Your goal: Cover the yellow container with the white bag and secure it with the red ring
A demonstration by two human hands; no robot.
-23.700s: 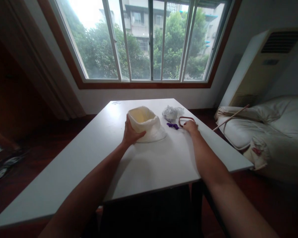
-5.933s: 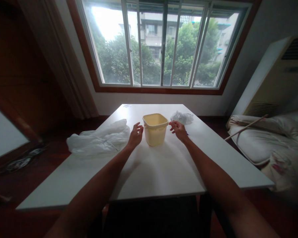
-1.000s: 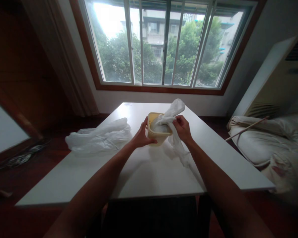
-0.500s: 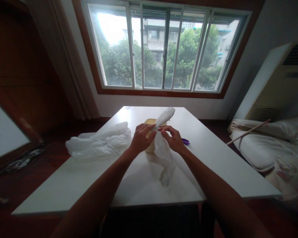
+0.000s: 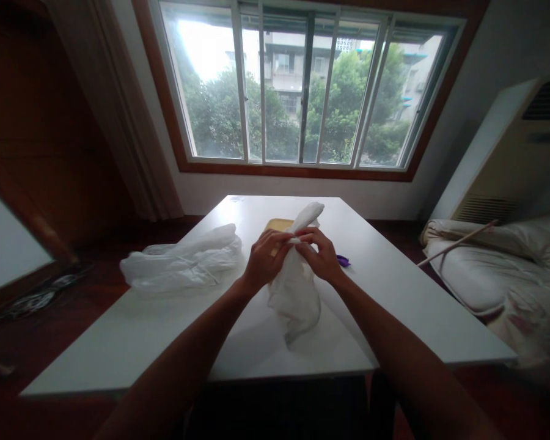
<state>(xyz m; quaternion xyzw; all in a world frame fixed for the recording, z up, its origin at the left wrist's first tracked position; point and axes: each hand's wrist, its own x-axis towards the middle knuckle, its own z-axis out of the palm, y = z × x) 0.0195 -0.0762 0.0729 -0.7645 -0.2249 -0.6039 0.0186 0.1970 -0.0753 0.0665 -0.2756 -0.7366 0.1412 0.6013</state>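
Over the middle of the white table, a thin white plastic bag (image 5: 296,293) is gathered at its middle between both my hands. My left hand (image 5: 268,253) pinches the gathered part from the left. From the other side my right hand (image 5: 318,253) pinches the same spot, fingertips nearly touching the left ones. A bunched end of the bag sticks up beyond my fingers, and the looser part hangs down toward me. Behind the bag and my left hand lies a pale yellow rectangular object (image 5: 277,225), partly hidden. A small purple item (image 5: 343,261) lies right of my right hand.
More crumpled white plastic bags (image 5: 183,256) are heaped on the left of the white table (image 5: 417,318). To the right stand a light-coloured sofa (image 5: 467,269) with a thin stick (image 5: 458,244) across it, and a tall air conditioner (image 5: 499,159). A window (image 5: 284,91) is ahead.
The hanging part of the bag has swung left and spread wider, covering more of the yellow object. Both hands have drawn closer together at the gathered part.
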